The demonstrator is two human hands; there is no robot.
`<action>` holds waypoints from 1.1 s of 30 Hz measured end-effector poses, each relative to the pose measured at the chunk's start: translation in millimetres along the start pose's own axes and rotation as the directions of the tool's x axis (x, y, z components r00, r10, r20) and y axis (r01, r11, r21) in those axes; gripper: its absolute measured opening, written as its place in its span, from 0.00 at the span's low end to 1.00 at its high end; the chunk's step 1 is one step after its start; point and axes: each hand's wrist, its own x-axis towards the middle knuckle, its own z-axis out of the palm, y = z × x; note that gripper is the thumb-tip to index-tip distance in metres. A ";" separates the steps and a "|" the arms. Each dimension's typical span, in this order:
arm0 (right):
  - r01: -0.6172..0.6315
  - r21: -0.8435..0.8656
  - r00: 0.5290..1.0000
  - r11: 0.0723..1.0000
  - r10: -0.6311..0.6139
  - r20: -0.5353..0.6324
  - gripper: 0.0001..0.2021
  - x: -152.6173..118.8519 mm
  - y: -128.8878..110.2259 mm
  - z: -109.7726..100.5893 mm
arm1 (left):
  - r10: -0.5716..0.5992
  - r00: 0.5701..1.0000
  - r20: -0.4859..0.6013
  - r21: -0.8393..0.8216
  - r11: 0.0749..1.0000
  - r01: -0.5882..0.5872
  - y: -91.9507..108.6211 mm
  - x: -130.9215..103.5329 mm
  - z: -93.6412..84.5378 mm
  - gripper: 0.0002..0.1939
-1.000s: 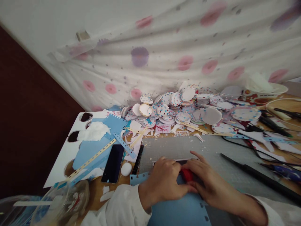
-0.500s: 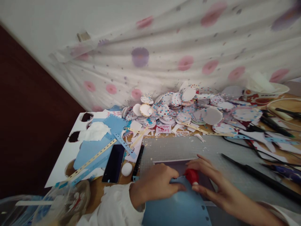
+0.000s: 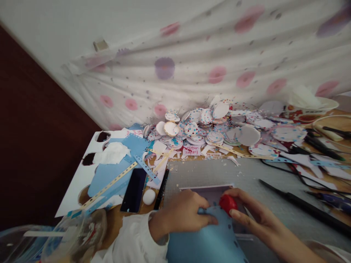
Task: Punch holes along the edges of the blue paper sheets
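Right fingers [image 3: 247, 198] around red punch [image 3: 227, 203]

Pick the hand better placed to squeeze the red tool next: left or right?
Right, I'd say: the right hand holds the red tool by the edge of the blue sheet. The left hand pinches that sheet, so looks occupied.

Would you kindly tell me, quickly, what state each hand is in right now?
Left hand: closed, pinching the edge of the blue sheet.
Right hand: closed, holding the small red object between thumb and fingers.
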 end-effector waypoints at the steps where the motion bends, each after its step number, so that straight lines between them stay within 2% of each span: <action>1: 0.000 0.005 1.000 1.000 0.000 0.011 0.17 -0.8 2.9 -0.9 | -0.005 1.000 0.008 -0.015 1.000 0.005 -0.7 -1.0 -1.2 0.23; 6: 0.019 -0.057 0.997 0.998 -0.015 0.079 0.15 -6.8 22.5 -2.8 | -0.035 0.999 -0.022 -0.044 0.998 0.035 -8.3 -5.1 -0.9 0.25; 8: 0.050 -0.088 0.995 0.995 -0.042 0.094 0.15 -8.2 24.8 -1.5 | -0.007 0.999 -0.049 -0.056 0.998 0.005 -10.3 -6.2 3.1 0.21; 11: 0.118 -0.101 0.987 0.988 -0.106 0.120 0.13 -8.1 21.2 1.8 | 0.040 0.990 -0.132 -0.087 0.995 -0.052 -7.9 -7.5 9.5 0.10; 13: 0.143 -0.089 0.984 0.986 -0.132 0.123 0.11 -7.5 18.6 3.7 | 0.037 0.984 -0.173 -0.085 0.995 -0.052 -3.7 -8.0 11.2 0.10; 20: 0.000 0.026 0.990 1.000 -0.004 0.142 0.11 -7.6 21.5 5.0 | 0.105 0.989 -0.105 0.010 0.994 -0.104 1.4 -6.8 7.9 0.10; 25: 0.071 0.040 0.991 0.997 -0.075 0.111 0.11 -3.7 17.5 8.9 | 0.039 0.988 -0.146 0.009 0.999 -0.038 7.1 -6.3 13.7 0.11; 27: 0.127 0.050 0.988 0.991 -0.131 0.084 0.09 -3.4 17.0 9.1 | 0.000 0.987 -0.158 -0.049 0.999 -0.008 11.0 -6.6 14.3 0.12; 29: 0.172 0.039 0.982 0.984 -0.175 0.076 0.06 -5.5 16.5 7.3 | -0.013 0.991 -0.130 -0.176 0.984 -0.010 12.6 -7.9 12.0 0.14; 33: 0.272 -0.053 0.960 0.961 -0.267 0.079 0.06 -11.9 10.5 3.5 | 0.018 0.999 0.038 -0.415 0.910 -0.001 7.8 -12.5 1.7 0.21</action>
